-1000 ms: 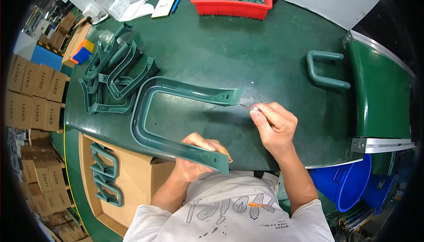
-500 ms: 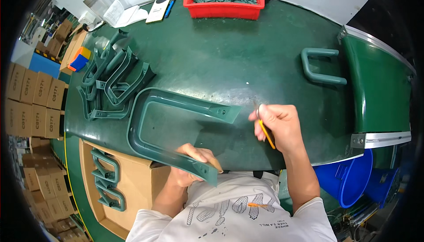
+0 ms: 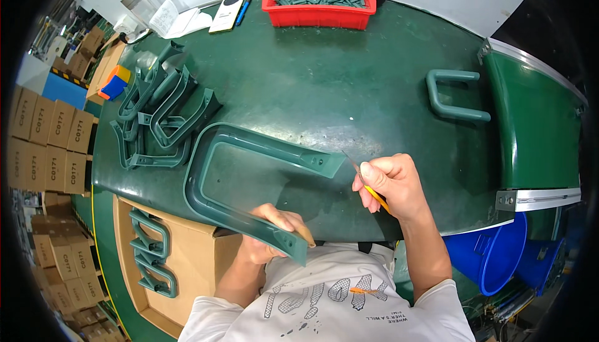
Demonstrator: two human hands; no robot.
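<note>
My left hand (image 3: 265, 250) grips one arm of a green plastic U-shaped handle (image 3: 194, 173), close to its near end. A tan covering (image 3: 304, 231) shows at that hand's fingertips. The handle's hollow side faces up, and its other arm reaches right over the table. My right hand (image 3: 394, 187) is closed round a yellow-handled knife (image 3: 376, 197). The thin blade points up and left, its tip close to the handle's far arm end; whether they touch I cannot tell.
Several green handles (image 3: 163, 108) lie piled at left. Another handle (image 3: 458, 112) rests near the green conveyor (image 3: 530, 124). A red bin (image 3: 318, 19) of green pieces stands at the back. Below the table are a cardboard box (image 3: 187, 248) with handles inside and a blue bin (image 3: 493, 255).
My right hand has turned slightly and moved a little down, and the knife's blade now points at the handle's far arm end. My left hand and the handle are almost still.
</note>
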